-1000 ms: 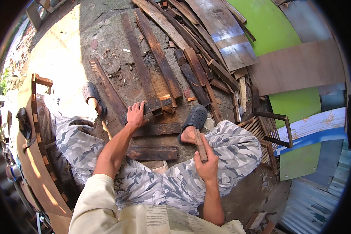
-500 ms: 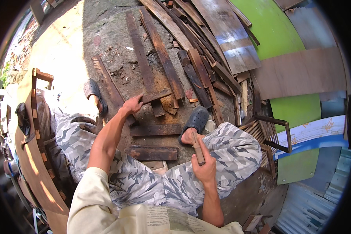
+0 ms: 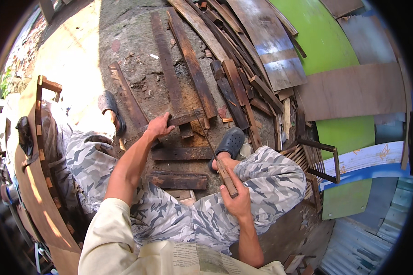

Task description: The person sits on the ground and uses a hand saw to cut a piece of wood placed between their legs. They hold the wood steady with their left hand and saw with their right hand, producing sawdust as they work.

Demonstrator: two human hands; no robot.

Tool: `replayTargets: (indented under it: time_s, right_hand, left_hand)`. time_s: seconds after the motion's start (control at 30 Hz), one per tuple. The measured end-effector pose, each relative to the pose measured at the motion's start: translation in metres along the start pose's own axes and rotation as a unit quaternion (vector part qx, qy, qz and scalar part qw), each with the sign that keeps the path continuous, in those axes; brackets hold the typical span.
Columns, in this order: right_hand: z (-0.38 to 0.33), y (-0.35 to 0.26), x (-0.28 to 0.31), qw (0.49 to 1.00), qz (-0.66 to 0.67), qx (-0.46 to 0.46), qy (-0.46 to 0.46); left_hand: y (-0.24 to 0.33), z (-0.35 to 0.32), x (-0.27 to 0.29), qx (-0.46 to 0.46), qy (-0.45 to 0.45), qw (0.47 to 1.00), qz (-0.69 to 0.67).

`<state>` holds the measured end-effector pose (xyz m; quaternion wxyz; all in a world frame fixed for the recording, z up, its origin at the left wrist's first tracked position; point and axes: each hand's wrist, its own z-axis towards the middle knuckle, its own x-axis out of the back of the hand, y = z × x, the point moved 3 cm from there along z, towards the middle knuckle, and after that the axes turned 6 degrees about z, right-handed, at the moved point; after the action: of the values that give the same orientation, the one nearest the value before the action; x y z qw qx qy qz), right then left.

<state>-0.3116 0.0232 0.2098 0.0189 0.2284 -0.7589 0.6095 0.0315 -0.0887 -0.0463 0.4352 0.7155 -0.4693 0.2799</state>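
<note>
Near the middle, my left hand (image 3: 159,126) grips a short dark wooden plank (image 3: 186,117) from above, closed over it. That plank lies crosswise over the lower end of a long board (image 3: 170,75) on the ground. My right hand (image 3: 237,198), above my right thigh, is wrapped round the wooden handle of a handsaw (image 3: 227,179). Its long, narrow blade points up and left, and the tip reaches the plank's right part; whether blade and wood touch, I cannot tell. No teeth can be made out.
Two short dark boards (image 3: 181,153) (image 3: 179,180) lie between my legs. A heap of planks (image 3: 243,91) stretches up the right side, beside green panels (image 3: 323,41). A small slatted wooden frame (image 3: 313,158) stands right of my knee. A curved brown panel (image 3: 43,192) is at left.
The saw has swung up and left, its blade now reaching the plank. My left hand has shifted slightly, and the plank has moved a little to the right.
</note>
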Motion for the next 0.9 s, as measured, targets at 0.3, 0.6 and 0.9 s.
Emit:
replayTargets:
  time_s: [0.3,0.6,0.9]
  right_hand:
    - [0.005,0.000,-0.017,1.000,-0.007,0.002,-0.011]
    - [0.007,0.005,-0.033,0.999,-0.042,-0.002,0.011]
    - [0.004,-0.005,-0.038,0.998,-0.060,-0.017,0.000]
  left_hand:
    - [0.003,-0.007,-0.030,-0.018,0.069,0.992,0.104]
    - [0.022,-0.020,-0.038,0.004,0.118,0.990,0.083]
    - [0.018,-0.017,-0.017,-0.005,0.099,0.990,0.101]
